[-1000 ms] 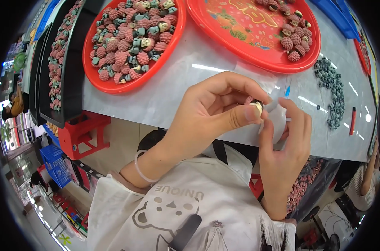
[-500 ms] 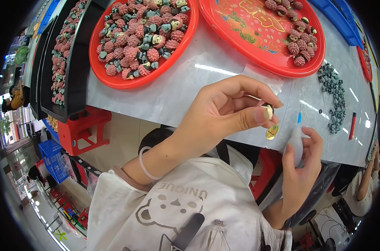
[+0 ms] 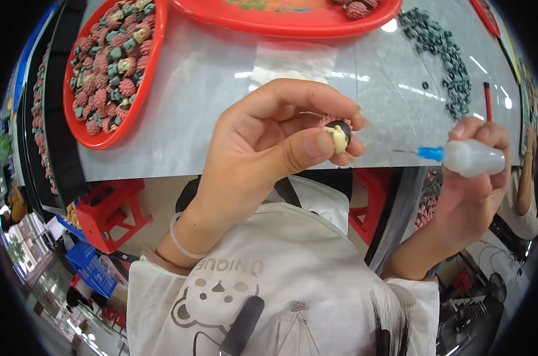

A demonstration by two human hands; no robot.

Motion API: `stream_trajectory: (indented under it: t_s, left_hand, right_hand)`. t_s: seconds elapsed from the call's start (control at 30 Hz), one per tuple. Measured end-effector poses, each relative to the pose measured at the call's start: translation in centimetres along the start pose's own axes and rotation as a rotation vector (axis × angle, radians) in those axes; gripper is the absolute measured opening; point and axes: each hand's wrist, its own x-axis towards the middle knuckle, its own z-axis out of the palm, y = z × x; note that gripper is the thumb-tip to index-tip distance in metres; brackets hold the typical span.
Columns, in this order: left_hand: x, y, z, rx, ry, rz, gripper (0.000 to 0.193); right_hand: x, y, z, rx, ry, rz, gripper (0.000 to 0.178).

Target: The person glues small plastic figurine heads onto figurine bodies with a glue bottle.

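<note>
Between thumb and fingers, my left hand (image 3: pixel 251 142) pinches a small figurine (image 3: pixel 339 137) with a pink knobbly part, a black part and a cream-coloured face-like part. My right hand (image 3: pixel 467 202) is wrapped round a translucent white squeeze bottle (image 3: pixel 475 159). The bottle lies sideways, its blue-based needle tip (image 3: pixel 430 154) pointing left at the figurine, with a gap between them. Both hands are above the table's near edge. Beyond my right hand, many small grey-green pieces (image 3: pixel 444 59) lie in a curved band on the table.
An oval red tray (image 3: pixel 157 71) full of similar figurines stands at left, beside a black tray (image 3: pixel 61 130). Another red tray (image 3: pixel 281 27) is at the far side, near a white sheet (image 3: pixel 292 59). A red pen-like stick (image 3: pixel 488 102) lies at right. A red stool (image 3: pixel 103 216) stands lower left.
The bottle has swung from tip-up to sideways, its needle now toward the figurine. The left hand has turned the figurine slightly. The whole view has shifted, with the trays now farther up and left.
</note>
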Motion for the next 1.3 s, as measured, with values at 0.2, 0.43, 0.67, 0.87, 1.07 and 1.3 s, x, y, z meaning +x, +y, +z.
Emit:
stream_trajectory:
  t_s: [0.2,0.43,0.67,0.87,1.07,1.3]
  left_hand:
    - [-0.1,0.0,0.8,0.053,0.037,-0.047,0.040]
    - [-0.2,-0.3,0.9,0.046,0.047,-0.060,0.040]
    - [0.0,-0.3,0.9,0.032,0.062,-0.052,0.039]
    - [0.4,-0.1,0.8,0.019,0.067,-0.037,0.039]
    - [0.3,0.0,1.2,0.014,0.073,-0.053,0.036]
    - [0.5,-0.1,0.6,-0.055,0.053,-0.006,0.031]
  right_hand:
    - [1.2,-0.9,0.3,-0.102,-0.105,-0.091,0.047]
    - [0.6,-1.7,1.2,-0.339,-0.082,-0.394,0.046]
    - [0.7,-1.9,1.1,-0.494,-0.118,-0.735,0.043]
    - [0.5,-1.4,0.6,-0.142,0.055,-0.269,0.043]
    - [2.3,1.7,1.9,0.008,0.092,-0.170,0.034]
    - [4.0,4.2,4.1,-0.405,0.013,-0.224,0.038]
